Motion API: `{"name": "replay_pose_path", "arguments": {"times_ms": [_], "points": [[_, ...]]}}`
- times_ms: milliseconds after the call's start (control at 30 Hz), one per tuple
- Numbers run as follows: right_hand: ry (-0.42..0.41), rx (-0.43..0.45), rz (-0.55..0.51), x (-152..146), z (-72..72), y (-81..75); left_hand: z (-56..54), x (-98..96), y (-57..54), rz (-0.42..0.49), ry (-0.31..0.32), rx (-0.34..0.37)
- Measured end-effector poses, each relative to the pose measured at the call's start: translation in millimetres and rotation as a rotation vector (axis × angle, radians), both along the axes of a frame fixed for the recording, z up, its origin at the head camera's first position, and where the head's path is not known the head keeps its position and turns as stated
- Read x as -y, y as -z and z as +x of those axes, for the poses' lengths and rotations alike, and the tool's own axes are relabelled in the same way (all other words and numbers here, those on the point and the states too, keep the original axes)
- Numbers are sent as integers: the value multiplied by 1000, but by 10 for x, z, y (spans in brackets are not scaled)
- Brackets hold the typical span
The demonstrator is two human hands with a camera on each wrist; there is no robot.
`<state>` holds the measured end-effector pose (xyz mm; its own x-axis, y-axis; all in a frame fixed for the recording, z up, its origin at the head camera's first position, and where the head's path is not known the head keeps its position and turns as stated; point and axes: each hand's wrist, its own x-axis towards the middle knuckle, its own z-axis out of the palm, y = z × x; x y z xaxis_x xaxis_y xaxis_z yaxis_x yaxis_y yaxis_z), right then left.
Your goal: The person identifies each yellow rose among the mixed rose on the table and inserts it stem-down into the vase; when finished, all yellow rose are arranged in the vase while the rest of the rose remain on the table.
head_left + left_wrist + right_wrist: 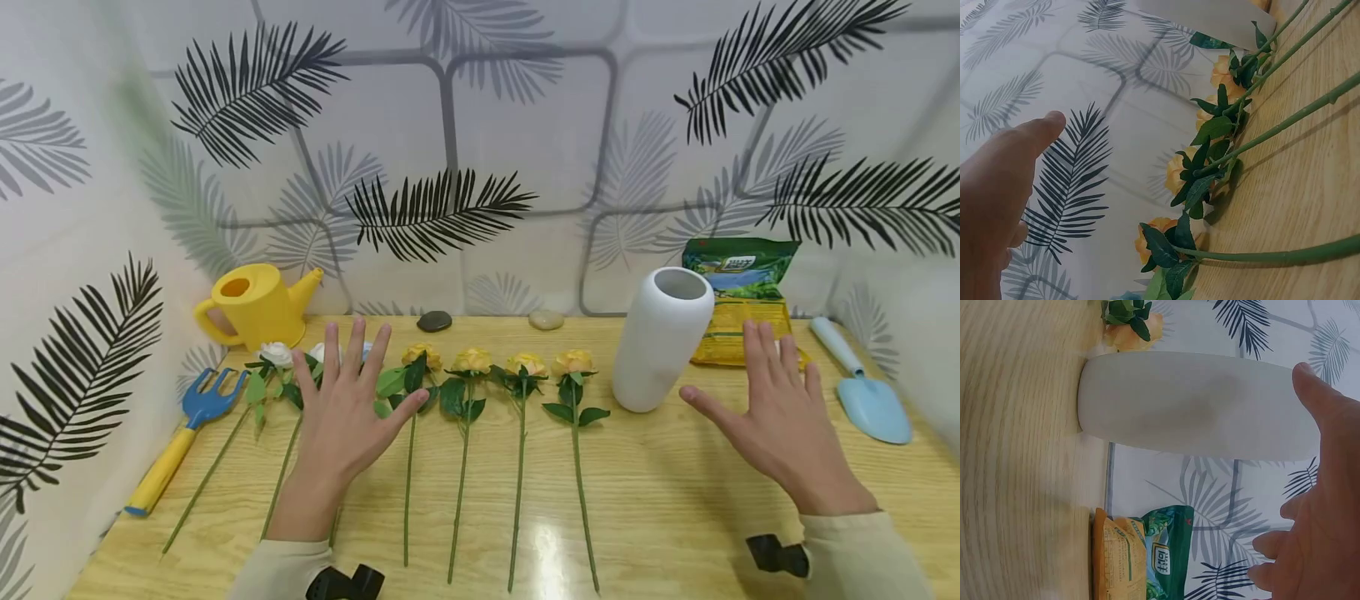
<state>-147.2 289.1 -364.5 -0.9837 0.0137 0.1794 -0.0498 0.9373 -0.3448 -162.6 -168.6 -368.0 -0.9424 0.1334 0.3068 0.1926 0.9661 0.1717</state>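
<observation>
My left hand (341, 425) is held over the flowers with its fingers spread, holding nothing. It hides part of the white roses (275, 354) and their stems. Several yellow roses (472, 362) lie in a row to its right, blooms toward the back. On the right, my right hand (780, 417) is also spread and holds nothing, in the air beside a tall white vase (660, 342). The vase stands upright; in the right wrist view its smooth side (1197, 406) fills the space near the thumb. Orange-yellow blooms (1179, 172) show beyond the thumb in the left wrist view.
At the back left stands a yellow watering can (262, 308), with a blue-and-yellow hand fork (187, 433) before it. A dark stone (434, 322) and a pale stone (546, 319) lie along the back edge. A green-and-yellow bag (738, 308) stands behind the vase; a light blue trowel (870, 400) lies far right.
</observation>
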Motion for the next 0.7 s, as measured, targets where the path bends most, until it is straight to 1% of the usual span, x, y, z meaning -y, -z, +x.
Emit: {"name": "replay_pose_path", "arguments": {"times_ms": [200,367,533,600,700], "points": [[-3,-2,-4,9,13,-3,-2,-23,14,4,9,-9],[4,2,-10,18,23,-1,-14,-56,2,-7,15,-20],[19,16,-41,40,35,-22,21,-133,-30,12,28,-34],[31,38,-65,60,32,-39,53,-182,-43,33,47,-58],[40,66,-105,102,20,-54,112,-264,-46,56,89,-128]]}}
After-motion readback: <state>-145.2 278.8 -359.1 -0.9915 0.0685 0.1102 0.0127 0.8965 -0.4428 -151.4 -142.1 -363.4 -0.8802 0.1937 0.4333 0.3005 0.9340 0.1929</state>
